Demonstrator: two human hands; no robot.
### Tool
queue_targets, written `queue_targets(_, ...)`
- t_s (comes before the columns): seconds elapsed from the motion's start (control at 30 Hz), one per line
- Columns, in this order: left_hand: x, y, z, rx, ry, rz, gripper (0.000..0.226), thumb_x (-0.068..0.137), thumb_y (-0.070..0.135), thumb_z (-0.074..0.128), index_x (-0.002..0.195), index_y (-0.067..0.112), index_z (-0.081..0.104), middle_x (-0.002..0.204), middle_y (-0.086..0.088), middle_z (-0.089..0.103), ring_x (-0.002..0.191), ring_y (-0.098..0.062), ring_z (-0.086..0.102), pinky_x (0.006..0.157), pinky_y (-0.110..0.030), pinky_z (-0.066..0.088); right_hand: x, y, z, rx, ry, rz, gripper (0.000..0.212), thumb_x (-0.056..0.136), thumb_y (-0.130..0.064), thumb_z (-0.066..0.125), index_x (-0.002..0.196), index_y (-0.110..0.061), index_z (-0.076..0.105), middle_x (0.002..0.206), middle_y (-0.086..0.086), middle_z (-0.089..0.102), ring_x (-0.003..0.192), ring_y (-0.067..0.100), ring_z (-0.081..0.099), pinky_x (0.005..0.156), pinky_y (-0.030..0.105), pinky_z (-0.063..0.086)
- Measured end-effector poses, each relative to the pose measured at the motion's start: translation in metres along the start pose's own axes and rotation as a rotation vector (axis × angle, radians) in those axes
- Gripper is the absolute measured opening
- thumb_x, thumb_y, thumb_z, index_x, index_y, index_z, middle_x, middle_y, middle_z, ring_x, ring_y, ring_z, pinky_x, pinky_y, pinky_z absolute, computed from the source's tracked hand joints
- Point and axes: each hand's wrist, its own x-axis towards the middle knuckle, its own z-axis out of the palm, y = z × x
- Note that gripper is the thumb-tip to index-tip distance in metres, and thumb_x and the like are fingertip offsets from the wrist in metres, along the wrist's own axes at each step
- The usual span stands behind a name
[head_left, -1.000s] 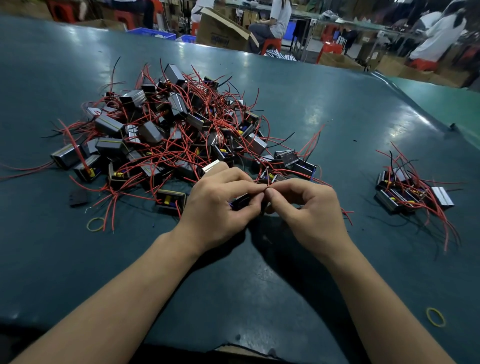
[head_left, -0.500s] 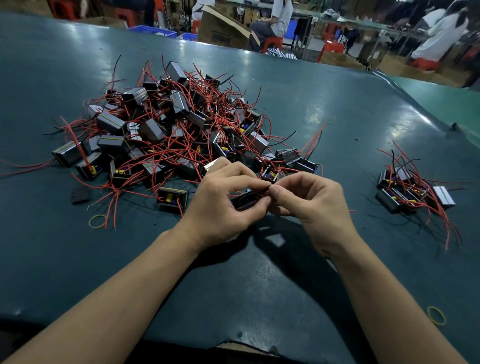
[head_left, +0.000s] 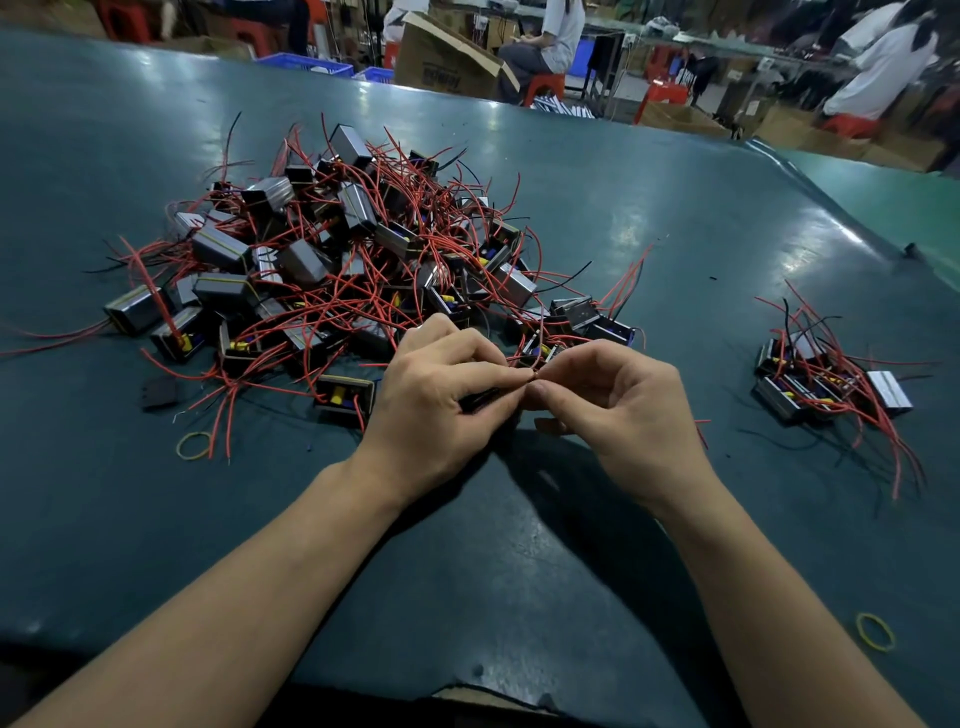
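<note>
Small black box-shaped component with thin red wire leads (head_left: 483, 401): where is it right now?

Dead centre, just above the dark teal counter (head_left: 467, 571), tucked in the left hand (head_left: 441, 410). The fingers (head_left: 467, 347) are curled round its body, so only a dark edge shows by the thumb.

And the right hand (head_left: 618, 415)?

Thumb and forefinger are pinched narrow on the tip of one red lead (head_left: 531, 372), right where the two hands meet. The other fingers are bent and carry nothing.

Which step would you call it?

Dressing the leads, I'd judge: twisting or straightening a wire end on one unit. The big tangled heap of grey-and-black units with red wires (head_left: 332, 270) lies at eleven o'clock, near the knuckles. A small cluster of like units (head_left: 826, 384) sits at three o'clock, well apart, and is probably the finished lot.

What does the next move call for?

A firm left grip so the body cannot turn, a small rolling pinch to finish the wire, then a carry toward three o'clock. Loose leads from the heap lie just beside the hands and could snag.
</note>
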Motion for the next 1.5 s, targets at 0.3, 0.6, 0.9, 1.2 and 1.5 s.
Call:
queue_targets(0.3,0.000,0.003,-0.006,0.095,-0.056,0.072,0.004,0.079,0.019,0.079,0.081,0.015,0.078,0.081,0.005,0.070,0.073,-0.020,0.051,0.075,-0.029,0.035,0.000,0.001,-0.008,-0.393,-0.100,-0.120,0.022,0.083,-0.010,0.075,0.080,-0.029,0.065,0.073,-0.010,0.068,0.068,0.003,0.064,0.064,0.016,0.049)
queue_targets(0.6,-0.002,0.002,-0.009,0.069,-0.059,0.094,0.006,0.081,0.018,0.078,0.085,0.013,0.078,0.084,0.004,0.070,0.074,-0.023,0.053,0.071,-0.041,0.042,-0.001,0.004,-0.009,-0.304,-0.103,-0.105,0.009,0.085,-0.017,0.074,0.083,-0.022,0.067,0.071,-0.002,0.066,0.061,0.026,0.061,0.059,0.046,0.053)
queue_targets(0.9,-0.002,0.002,-0.005,0.103,-0.106,0.159,0.006,0.082,0.018,0.077,0.085,0.013,0.078,0.084,0.003,0.070,0.074,-0.023,0.052,0.074,-0.037,0.039,0.001,0.005,-0.009,-0.148,-0.133,0.095,0.026,0.082,-0.004,0.074,0.066,-0.019,0.061,0.053,-0.006,0.048,0.049,0.006,0.038,0.047,0.017,0.032)
queue_targets(1.2,-0.004,0.004,-0.003,0.108,0.031,0.091,0.009,0.086,0.020,0.075,0.084,0.011,0.078,0.086,0.002,0.072,0.072,-0.023,0.057,0.073,-0.039,0.044,0.005,-0.004,-0.023,0.009,0.140,-0.014,0.012,0.084,-0.015,0.072,0.075,-0.014,0.065,0.056,-0.009,0.055,0.041,0.003,0.042,0.041,0.013,0.033)
queue_targets(1.5,-0.004,-0.001,-0.001,0.082,0.094,-0.001,0.006,0.083,0.013,0.075,0.080,0.007,0.074,0.080,-0.001,0.071,0.072,-0.022,0.057,0.069,-0.040,0.047,0.001,0.009,-0.012,-0.439,-0.099,-0.047,0.009,0.082,-0.021,0.078,0.085,-0.023,0.070,0.074,-0.007,0.070,0.065,0.012,0.066,0.065,0.032,0.056)
